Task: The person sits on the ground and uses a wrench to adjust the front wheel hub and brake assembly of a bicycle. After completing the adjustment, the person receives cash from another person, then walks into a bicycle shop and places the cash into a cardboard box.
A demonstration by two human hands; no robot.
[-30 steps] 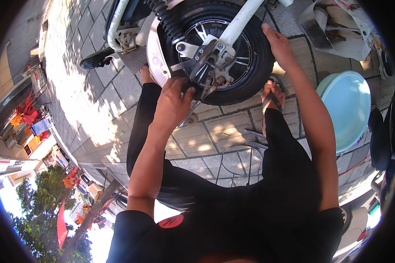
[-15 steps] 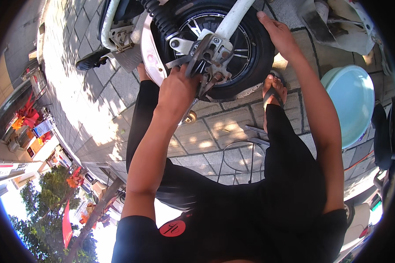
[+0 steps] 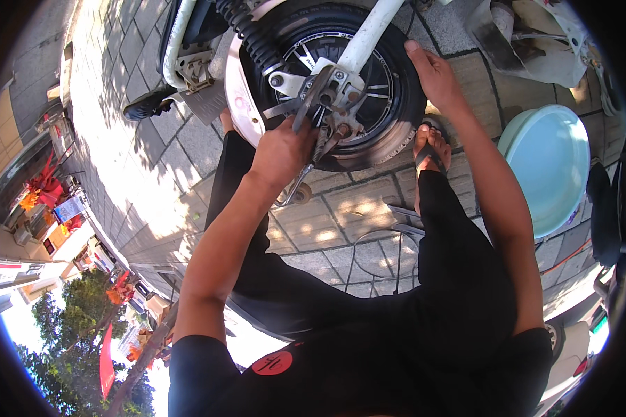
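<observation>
A scooter's wheel with a black tire (image 3: 407, 115) and a dark spoked hub (image 3: 375, 90) stands in front of me, beside a white swing arm (image 3: 370, 38). My left hand (image 3: 285, 151) is closed at the worn metal bracket (image 3: 342, 104) by the axle. Its fingertips are hidden behind metal parts, so what they grip cannot be made out. A shiny metal rod (image 3: 295, 186) slants down below that hand. On the tire's right side, my right hand (image 3: 437, 78) grips the rubber, thumb along the edge and the other fingers mostly hidden.
A black coil spring shock (image 3: 240, 28) and a pale pink fender (image 3: 242, 104) flank the wheel. At right stand a light blue basin (image 3: 546, 174) and a dirty white body panel (image 3: 528, 52). A thin wire-like frame (image 3: 375, 240) lies on the paving between my legs.
My left hand has shifted slightly down and its elbow has swung left. The metal rod below it shows more. The wheel has turned a little, and my right hand remains at the tire.
</observation>
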